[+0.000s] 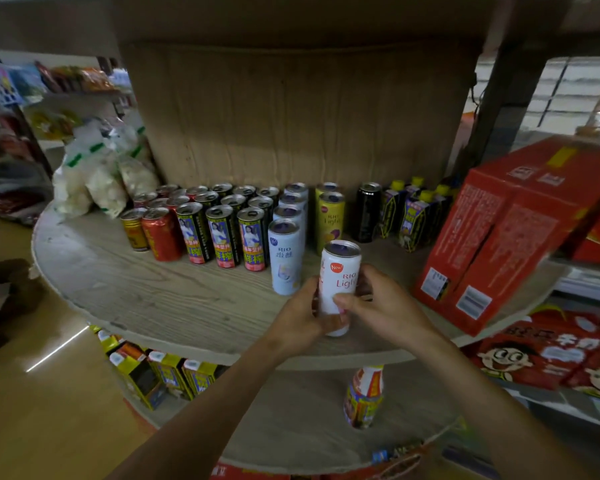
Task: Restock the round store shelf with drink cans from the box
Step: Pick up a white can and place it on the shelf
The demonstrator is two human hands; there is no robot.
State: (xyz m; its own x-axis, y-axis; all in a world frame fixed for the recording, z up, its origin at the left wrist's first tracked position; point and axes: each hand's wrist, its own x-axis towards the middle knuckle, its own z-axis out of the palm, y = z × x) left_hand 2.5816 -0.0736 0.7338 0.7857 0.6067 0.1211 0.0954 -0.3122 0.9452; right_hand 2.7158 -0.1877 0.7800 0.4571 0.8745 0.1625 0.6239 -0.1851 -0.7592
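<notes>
You are facing a round, pale wooden shelf board (136, 292). Standing on it are red cans (161, 237), black-and-yellow slim cans (222, 237), pale blue slim cans (284, 258), 2 yellow slim cans (330, 220) and 1 black can (367, 213). White filled bags (97, 181) are sitting at left, red cardboard cartons (492, 237) at right. Near the front edge a white slim can (338, 289) is sitting upright, on or just above the board.
</notes>
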